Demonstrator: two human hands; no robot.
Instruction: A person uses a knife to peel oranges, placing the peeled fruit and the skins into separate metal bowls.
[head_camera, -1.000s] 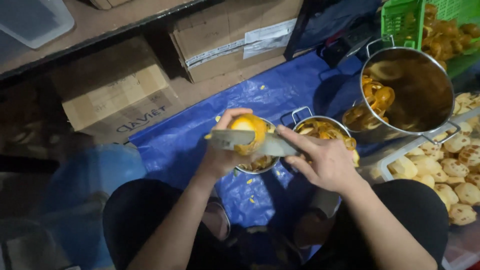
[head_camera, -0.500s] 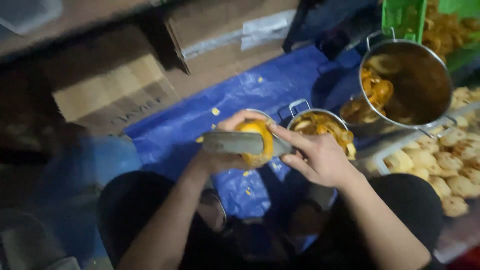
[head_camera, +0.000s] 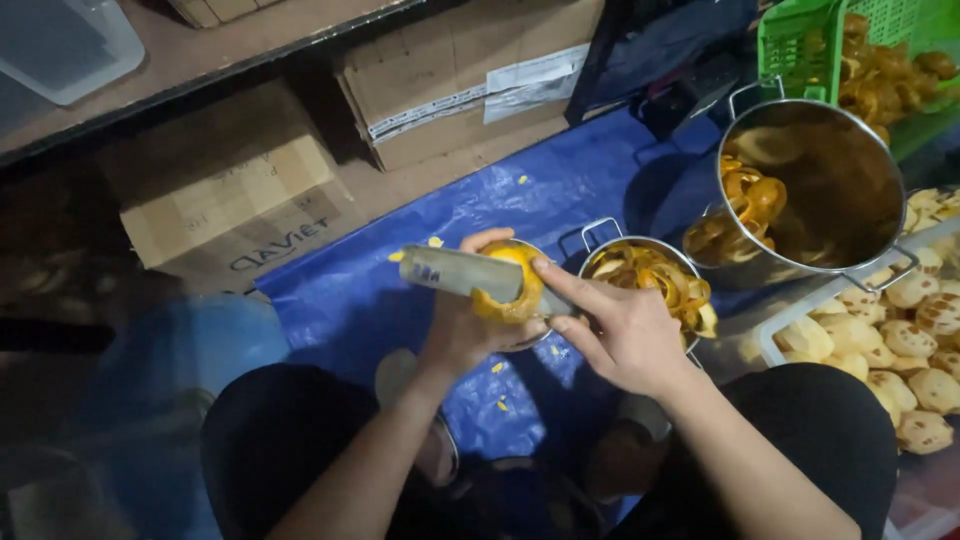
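My left hand (head_camera: 465, 325) cups an orange fruit (head_camera: 512, 290) from below and behind. A broad steel knife blade (head_camera: 460, 270) lies across the fruit's top, pointing left. My right hand (head_camera: 615, 330) grips the knife's handle, with the forefinger stretched along the blade's back. Both hands hover over a small steel bowl, mostly hidden under them, just left of a steel pot of orange peel strips (head_camera: 650, 280).
A large steel pot (head_camera: 830, 190) with peel stands at right. Peeled pale fruits fill a clear tray (head_camera: 900, 350). A green crate (head_camera: 800, 40) holds more fruit. Cardboard boxes (head_camera: 240, 200) sit behind the blue tarp (head_camera: 360, 300). My knees are at the bottom.
The fruit and knife stay together between my hands. The blade has shifted slightly over the fruit and the camera view has moved a little.
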